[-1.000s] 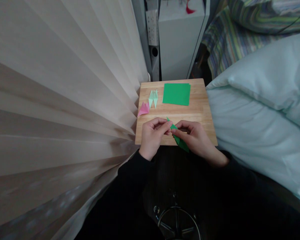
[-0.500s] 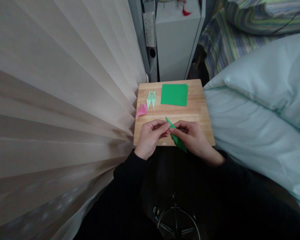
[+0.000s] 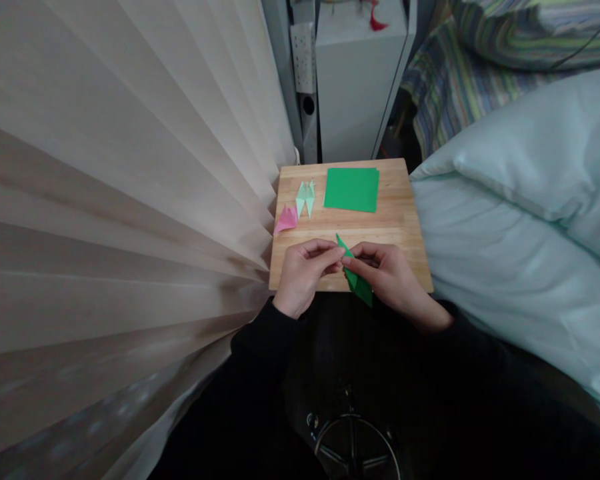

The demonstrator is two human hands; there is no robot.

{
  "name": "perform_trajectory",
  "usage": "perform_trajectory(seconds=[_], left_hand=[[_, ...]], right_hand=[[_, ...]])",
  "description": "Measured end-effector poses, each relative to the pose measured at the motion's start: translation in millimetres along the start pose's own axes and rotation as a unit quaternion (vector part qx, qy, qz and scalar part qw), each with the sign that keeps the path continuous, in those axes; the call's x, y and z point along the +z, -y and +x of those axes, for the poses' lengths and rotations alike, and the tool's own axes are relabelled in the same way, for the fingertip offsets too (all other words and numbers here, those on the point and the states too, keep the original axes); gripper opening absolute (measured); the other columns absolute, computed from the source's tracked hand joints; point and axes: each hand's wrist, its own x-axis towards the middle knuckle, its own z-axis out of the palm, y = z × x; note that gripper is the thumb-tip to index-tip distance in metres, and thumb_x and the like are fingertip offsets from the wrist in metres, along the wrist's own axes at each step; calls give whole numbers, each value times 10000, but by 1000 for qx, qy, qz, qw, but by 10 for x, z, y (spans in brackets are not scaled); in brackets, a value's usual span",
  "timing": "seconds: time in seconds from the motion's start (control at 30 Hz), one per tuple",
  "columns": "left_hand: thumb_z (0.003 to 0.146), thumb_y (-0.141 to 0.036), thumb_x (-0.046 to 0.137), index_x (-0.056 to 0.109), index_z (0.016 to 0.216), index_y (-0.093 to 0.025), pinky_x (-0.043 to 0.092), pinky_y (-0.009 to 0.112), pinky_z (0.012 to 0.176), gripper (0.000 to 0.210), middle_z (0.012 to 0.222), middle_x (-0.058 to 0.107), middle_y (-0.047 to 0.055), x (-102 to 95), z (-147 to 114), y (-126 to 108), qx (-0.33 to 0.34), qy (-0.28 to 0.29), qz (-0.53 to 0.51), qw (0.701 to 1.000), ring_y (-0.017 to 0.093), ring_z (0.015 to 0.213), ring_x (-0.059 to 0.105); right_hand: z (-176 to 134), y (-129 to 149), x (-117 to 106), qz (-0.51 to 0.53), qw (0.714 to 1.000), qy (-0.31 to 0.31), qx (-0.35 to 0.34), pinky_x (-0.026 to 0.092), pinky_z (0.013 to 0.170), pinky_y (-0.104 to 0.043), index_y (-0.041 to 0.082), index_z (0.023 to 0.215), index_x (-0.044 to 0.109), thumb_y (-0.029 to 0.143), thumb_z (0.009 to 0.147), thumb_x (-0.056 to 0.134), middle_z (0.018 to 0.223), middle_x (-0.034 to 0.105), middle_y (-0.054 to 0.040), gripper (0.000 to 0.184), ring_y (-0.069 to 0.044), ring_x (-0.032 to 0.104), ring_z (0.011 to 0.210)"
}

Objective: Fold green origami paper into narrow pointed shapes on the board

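Between my hands, over the near edge of the wooden board [image 3: 310, 235], is a folded piece of green origami paper [image 3: 359, 285], long and pointed at both ends. My right hand [image 3: 389, 275] is closed on its right side, thumb on top. My left hand [image 3: 304, 272] pinches its left edge near the upper end, with thumb and fingertips together. Part of the paper is hidden by my fingers. Farther back on the board lie a stack of green paper sheets [image 3: 351, 190], a pale green folded paper piece [image 3: 305, 199] and a pink folded paper piece [image 3: 287, 219].
A pleated curtain [image 3: 190, 153] hangs along the board's left side. Pale blue bedding [image 3: 510, 200] rises on the right. Behind the board stand a white cabinet [image 3: 357, 93] and a power strip [image 3: 304, 60]. A round metal chair base [image 3: 353, 440] shows below.
The whole view has shifted slightly. The folded green paper is tilted a little differently, its lower part showing wider. Both hands keep their grip.
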Motion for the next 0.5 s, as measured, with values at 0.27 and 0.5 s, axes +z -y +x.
perform_trajectory(seconds=[0.27,0.5], left_hand=[[652,-229,875,737,713,-153,474,207,587,169,648,673,-14,-8,38,-4,41,-55,-24,997,67,580,579],[770,-326,839,718,828,-168,468,208,597,207,760,660,0,-135,78,-113,96,-59,22,993,83,647,588]], right_hand=[[-29,-27,48,2,1000,13,10,449,578,-276,179,758,698,514,781,811,683,649,2,354,-116,537,606],[-33,-56,56,-30,999,38,13,425,538,-265,174,729,685,523,790,794,651,639,6,370,-115,533,575]])
